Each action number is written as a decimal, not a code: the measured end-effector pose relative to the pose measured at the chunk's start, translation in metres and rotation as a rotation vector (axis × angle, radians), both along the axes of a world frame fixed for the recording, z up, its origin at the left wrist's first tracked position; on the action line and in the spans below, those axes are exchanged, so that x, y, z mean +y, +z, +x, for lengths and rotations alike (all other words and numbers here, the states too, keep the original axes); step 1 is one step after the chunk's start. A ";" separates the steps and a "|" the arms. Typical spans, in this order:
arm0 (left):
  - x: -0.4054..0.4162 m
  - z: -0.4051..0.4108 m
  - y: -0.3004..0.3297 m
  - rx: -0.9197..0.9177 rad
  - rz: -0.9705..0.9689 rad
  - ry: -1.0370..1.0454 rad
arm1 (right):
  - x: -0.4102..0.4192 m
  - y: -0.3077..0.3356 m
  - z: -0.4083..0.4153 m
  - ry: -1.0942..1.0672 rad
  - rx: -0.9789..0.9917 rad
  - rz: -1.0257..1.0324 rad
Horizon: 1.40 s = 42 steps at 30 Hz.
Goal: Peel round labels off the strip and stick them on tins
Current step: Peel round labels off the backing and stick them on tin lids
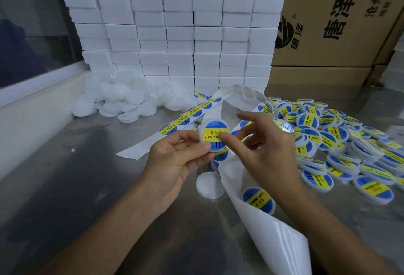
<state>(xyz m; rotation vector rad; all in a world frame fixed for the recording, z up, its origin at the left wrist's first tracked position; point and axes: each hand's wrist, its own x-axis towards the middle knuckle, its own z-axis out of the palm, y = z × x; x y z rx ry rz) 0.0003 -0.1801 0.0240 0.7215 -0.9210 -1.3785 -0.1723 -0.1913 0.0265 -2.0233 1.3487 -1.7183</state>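
Holding a small tin (213, 136) up above the surface (91, 187), the left hand (175, 159) pinches its edge. The right hand (260, 143) presses the label (215, 132) down with its thumb. Next probably comes the bare tin (210, 185) just below, needing a new label from the strip (190, 115).

Held tin (213, 136): round, white, tilted up toward camera, blue-and-yellow round label (216, 133) on lid, "PASTE" legible, print upside down. Label strip (192, 114): white backing, curling across table from left, looping behind tin, falling to lower right; several labels on it. Bare white tin (210, 185) flat below. Labelled tins (341, 143) heaped at right; unlabelled tins (122, 97) piled back left.
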 end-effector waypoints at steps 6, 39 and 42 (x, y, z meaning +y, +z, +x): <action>0.000 -0.003 -0.001 0.043 0.000 -0.058 | 0.001 -0.005 0.006 0.152 -0.054 0.116; -0.002 -0.001 -0.006 -0.115 -0.064 -0.178 | 0.004 0.002 0.009 0.256 -0.331 0.246; -0.003 -0.001 -0.006 -0.061 -0.055 -0.177 | 0.005 -0.004 0.012 0.218 -0.231 0.211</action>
